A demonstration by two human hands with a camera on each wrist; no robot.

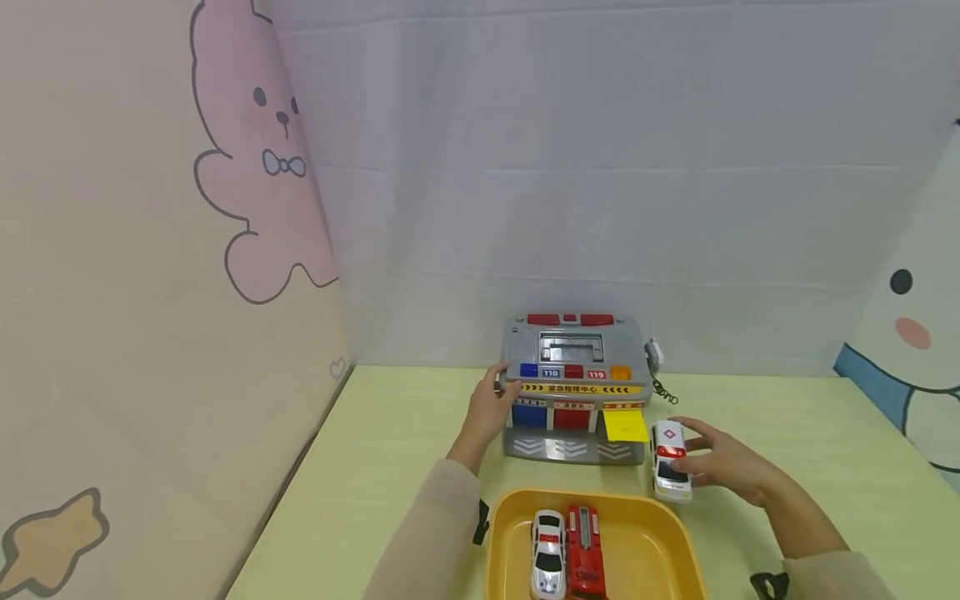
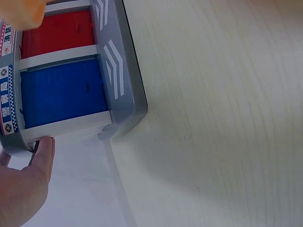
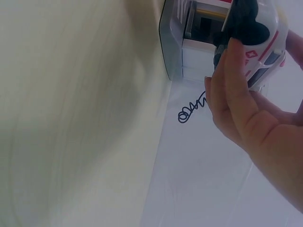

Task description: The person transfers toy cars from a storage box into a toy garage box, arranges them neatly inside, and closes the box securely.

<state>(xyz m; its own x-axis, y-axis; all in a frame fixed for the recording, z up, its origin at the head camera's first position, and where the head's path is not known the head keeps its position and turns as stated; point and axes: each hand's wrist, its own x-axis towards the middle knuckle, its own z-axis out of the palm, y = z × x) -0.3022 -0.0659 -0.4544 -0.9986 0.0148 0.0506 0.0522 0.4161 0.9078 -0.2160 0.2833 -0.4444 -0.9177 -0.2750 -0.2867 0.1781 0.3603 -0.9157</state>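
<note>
My right hand [image 1: 723,462] holds a white toy ambulance [image 1: 670,479] with a red cross and red light bar, just right of the toy emergency station [image 1: 573,375]. In the right wrist view, fingers and thumb grip the ambulance on opposite sides, its dark wheel [image 3: 251,26] facing the camera. My left hand [image 1: 486,410] grips the station's left edge; in the left wrist view a finger [image 2: 43,156] presses its side wall. The station has a blue door [image 2: 64,92] and a red door [image 2: 59,38], both closed. Its yellow door [image 1: 626,426] is raised above the right bay.
A yellow tray [image 1: 652,550] stands in front of the station, holding a white toy police car [image 1: 549,554] and a red toy fire truck [image 1: 585,550]. A toy handset [image 1: 654,356] with a coiled black cord [image 1: 664,392] hangs at the station's right side. Curtains stand behind the table.
</note>
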